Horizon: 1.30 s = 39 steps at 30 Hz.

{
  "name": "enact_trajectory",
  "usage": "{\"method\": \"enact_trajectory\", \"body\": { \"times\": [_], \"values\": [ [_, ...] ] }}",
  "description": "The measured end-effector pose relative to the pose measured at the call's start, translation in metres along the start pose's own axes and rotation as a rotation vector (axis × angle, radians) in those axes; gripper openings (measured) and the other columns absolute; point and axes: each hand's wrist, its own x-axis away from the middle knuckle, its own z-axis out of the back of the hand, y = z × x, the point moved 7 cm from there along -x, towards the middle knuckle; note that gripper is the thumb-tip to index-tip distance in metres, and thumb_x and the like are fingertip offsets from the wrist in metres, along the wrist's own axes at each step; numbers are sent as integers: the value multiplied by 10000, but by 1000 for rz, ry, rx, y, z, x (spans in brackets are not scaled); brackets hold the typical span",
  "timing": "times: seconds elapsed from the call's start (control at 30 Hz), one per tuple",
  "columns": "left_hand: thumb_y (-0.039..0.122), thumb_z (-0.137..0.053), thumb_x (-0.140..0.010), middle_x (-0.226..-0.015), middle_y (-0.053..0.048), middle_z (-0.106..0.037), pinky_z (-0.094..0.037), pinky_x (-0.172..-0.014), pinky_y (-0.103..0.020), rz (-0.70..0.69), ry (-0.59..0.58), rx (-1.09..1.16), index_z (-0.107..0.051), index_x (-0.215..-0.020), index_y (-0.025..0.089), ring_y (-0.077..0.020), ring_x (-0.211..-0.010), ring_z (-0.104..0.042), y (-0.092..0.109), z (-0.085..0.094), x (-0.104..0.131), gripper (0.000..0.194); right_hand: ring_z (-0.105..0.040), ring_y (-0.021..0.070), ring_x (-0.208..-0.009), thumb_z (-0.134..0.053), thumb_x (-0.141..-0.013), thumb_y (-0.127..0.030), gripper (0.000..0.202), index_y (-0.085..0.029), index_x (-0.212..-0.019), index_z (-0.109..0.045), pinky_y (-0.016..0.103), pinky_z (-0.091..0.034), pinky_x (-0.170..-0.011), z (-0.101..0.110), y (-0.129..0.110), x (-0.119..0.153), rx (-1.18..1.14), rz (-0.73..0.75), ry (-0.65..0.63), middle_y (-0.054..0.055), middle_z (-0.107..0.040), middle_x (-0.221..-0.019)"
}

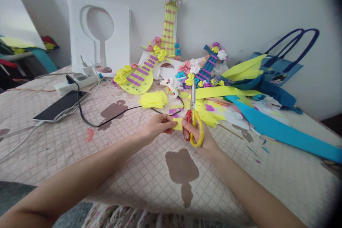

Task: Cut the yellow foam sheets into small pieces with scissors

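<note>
A small yellow paper piece (178, 124) is stretched between my two hands above the patterned tablecloth (144, 171). My left hand (162, 125) pinches its left end. My right hand (197, 134) has its fingers through the red and yellow handles of the scissors (192, 101), whose blades point up and away, and its fingertips touch the paper's right end. Just beyond my left hand lies a stack of yellow paper pieces (153, 99). Behind the scissors rests a white glue gun (171, 87).
Paper-flowered instrument shapes (140, 74) stand near the wall, by a white cut-out board (123, 39). Left lie a phone (61, 106), a power strip (76, 83) and cables. Blue paper strips (283, 128), scraps and a blue bag (284, 69) are at the right.
</note>
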Motion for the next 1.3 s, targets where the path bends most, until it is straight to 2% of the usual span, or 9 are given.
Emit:
{"method": "enact_trajectory", "body": {
  "times": [0.17, 0.47, 0.6, 0.83, 1.0, 1.3],
  "values": [
    [364, -734, -630, -570, 7, -590, -434, -547, -209, -10, 25, -8, -539, -686, 130, -66, -505, -536, 3, 1, 1, 309, -405, 67, -406, -677, -676, -327, 268, -219, -792, -460, 195, -326, -385, 3, 6, -1, 10, -32, 31, -84, -433, -546],
    [316, -725, -651, -561, 12, -586, -421, -540, -198, -3, 27, -26, -537, -684, 132, -60, -504, -529, 5, 1, 1, 265, -395, 55, -405, -671, -675, -311, 263, -212, -792, -458, 187, -324, -371, 3, 2, 0, 51, -8, 37, -84, -429, -579],
    [310, -712, -667, -572, 9, -583, -426, -548, -199, -14, 2, -44, -537, -691, 129, -61, -515, -528, 5, 1, 1, 253, -389, 59, -392, -662, -694, -332, 260, -214, -792, -453, 189, -309, -371, 2, 4, -1, 18, -14, 27, -90, -418, -531],
    [349, -693, -682, -604, -5, -584, -421, -542, -210, -74, -2, -117, -548, -703, 120, -74, -532, -526, 9, -1, 2, 272, -407, 60, -386, -661, -699, -307, 243, -211, -800, -462, 192, -307, -366, 5, 4, -1, 22, 5, 48, -87, -450, -543],
    [423, -602, -749, -660, -18, -602, -440, -587, -222, -40, 11, -115, -571, -731, 117, -79, -574, -539, 15, -1, 6, 308, -407, 55, -387, -657, -690, -306, 246, -206, -787, -455, 194, -319, -373, 5, 5, -2, 24, -10, 47, -89, -446, -560],
    [351, -684, -682, -637, 0, -584, -443, -562, -212, -27, -84, -99, -556, -700, 120, -65, -540, -525, 10, -5, 3, 265, -414, 62, -395, -653, -685, -311, 254, -207, -812, -459, 190, -320, -376, 4, 5, -1, 30, -15, 35, -89, -440, -538]
  ]
}}
